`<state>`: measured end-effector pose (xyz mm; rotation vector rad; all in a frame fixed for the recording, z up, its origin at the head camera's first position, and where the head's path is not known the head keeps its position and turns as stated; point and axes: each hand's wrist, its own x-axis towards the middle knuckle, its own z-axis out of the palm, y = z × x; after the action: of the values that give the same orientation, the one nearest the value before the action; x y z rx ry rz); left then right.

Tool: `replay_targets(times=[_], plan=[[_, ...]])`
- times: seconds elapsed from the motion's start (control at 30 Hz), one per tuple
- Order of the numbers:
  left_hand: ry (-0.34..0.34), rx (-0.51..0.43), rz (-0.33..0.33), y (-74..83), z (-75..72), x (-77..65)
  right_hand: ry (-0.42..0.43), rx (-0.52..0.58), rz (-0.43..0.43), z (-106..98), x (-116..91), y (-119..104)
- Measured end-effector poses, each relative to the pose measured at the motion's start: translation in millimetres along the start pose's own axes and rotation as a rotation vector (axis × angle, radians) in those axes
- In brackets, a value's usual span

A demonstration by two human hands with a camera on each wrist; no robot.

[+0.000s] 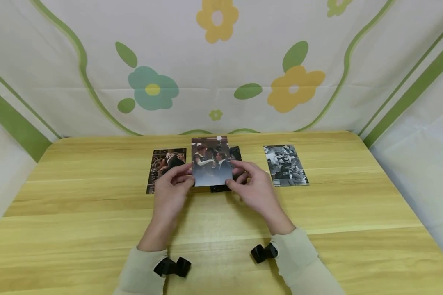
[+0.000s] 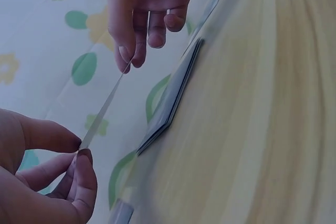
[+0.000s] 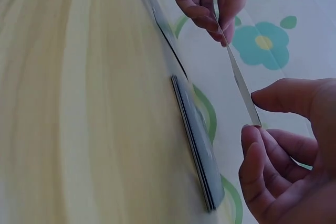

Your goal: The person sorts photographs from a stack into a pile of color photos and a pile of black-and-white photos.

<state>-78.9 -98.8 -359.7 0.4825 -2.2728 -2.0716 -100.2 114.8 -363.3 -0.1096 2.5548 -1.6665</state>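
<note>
Between both hands a photo print (image 1: 211, 164) is held up above the table, its picture showing two people in dark formal clothes. My left hand (image 1: 172, 190) pinches its left edge between thumb and fingers. On the opposite edge my right hand (image 1: 254, 186) pinches it the same way. Behind and below it lies a dark photo stack (image 1: 236, 154), mostly hidden in the head view; the right wrist view shows the stack (image 3: 197, 145) as several layers thick. Edge-on, the held print (image 2: 102, 114) appears as a thin pale strip in the left wrist view.
A colour photo (image 1: 158, 164) lies on the table at the left, partly behind the left hand. To the right lies a black-and-white photo (image 1: 286, 165). A flowered white cloth (image 1: 214, 65) hangs at the back edge of the wooden table (image 1: 354, 205).
</note>
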Motion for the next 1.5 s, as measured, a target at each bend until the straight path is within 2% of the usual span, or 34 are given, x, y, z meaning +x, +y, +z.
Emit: replay_targets(times=[0.4,0.53,0.63,0.87,1.17,1.3,1.5], plan=[[0.205,0.035,-0.020,1.3,-56.1,13.1,-0.073,-0.002,-0.072,62,12,-29],[0.230,0.021,-0.049,0.2,-74.3,14.9,-0.089,0.000,-0.065,79,12,-36],[0.234,0.034,-0.078,-0.3,-81.9,15.9,-0.091,-0.001,-0.054,88,12,-39],[0.207,0.196,-0.116,-5.4,-85.2,19.3,-0.094,-0.034,0.036,102,13,-39],[0.194,0.348,-0.079,-19.0,-85.7,23.1,-0.069,-0.166,0.053,112,13,-38],[0.198,0.381,-0.064,-21.5,-84.8,23.3,-0.060,-0.237,0.055,115,13,-38],[0.220,0.371,-0.052,-24.0,-83.9,25.0,-0.054,-0.319,0.054,119,13,-38]])
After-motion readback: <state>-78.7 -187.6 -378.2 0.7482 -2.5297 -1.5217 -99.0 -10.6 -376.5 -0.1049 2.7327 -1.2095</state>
